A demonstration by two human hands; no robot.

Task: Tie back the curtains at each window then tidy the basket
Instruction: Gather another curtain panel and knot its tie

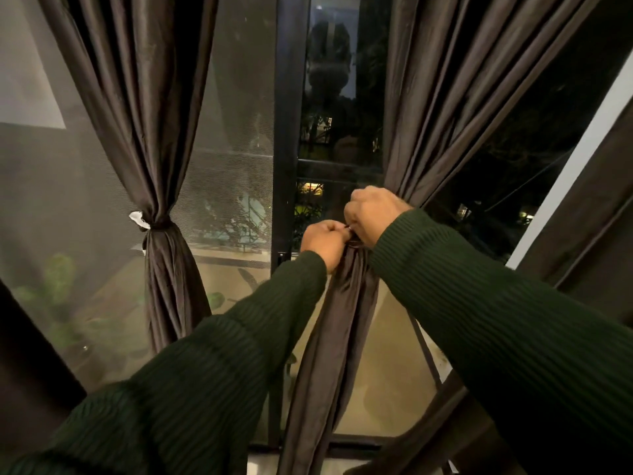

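both hands (346, 224) fisted on the gathered right curtain (342, 303) at its waist

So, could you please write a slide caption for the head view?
Both hands, left hand and right hand, cinch the right curtain; the left curtain is already tied.

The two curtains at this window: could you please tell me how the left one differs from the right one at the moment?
The left curtain is already cinched at its waist by a tie with a white end and hangs untouched; the right curtain is gathered only by the left hand and right hand, which grip its bunched waist. The left curtain's tie shows clearly; the right's is mostly hidden. Both are dark, pleated fabric.
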